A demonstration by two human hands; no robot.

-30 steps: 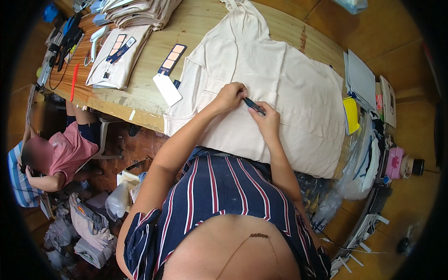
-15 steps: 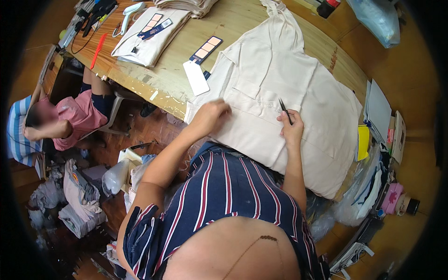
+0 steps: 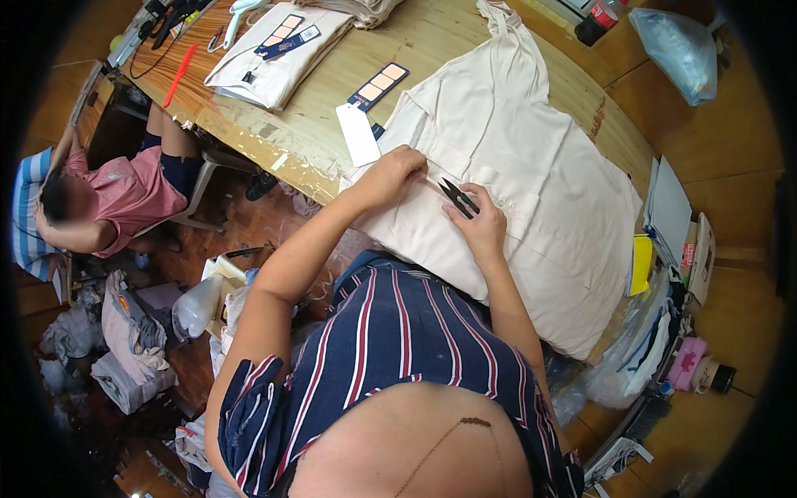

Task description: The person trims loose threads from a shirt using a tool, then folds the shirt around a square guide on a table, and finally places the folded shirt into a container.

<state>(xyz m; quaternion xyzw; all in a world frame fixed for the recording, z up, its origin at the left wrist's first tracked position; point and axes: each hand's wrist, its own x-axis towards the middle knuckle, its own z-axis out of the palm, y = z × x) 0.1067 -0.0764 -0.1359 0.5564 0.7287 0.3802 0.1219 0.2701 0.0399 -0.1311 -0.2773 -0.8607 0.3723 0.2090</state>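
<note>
Cream garment [image 3: 552, 236] near navy label [image 3: 383, 85]; right hand [image 3: 485, 222] clamped on snips [image 3: 462, 204]; left hand [image 3: 393, 177] grip unclear.

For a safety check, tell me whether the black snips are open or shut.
Open: the black snips in the right hand show two pointed blades with a gap between their tips.

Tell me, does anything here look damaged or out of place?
Yes: the table edge looks chipped and scuffed, and loose cloth lies jumbled at lower left, seemingly on the floor, unlike the neatly folded garment near the top.
</note>
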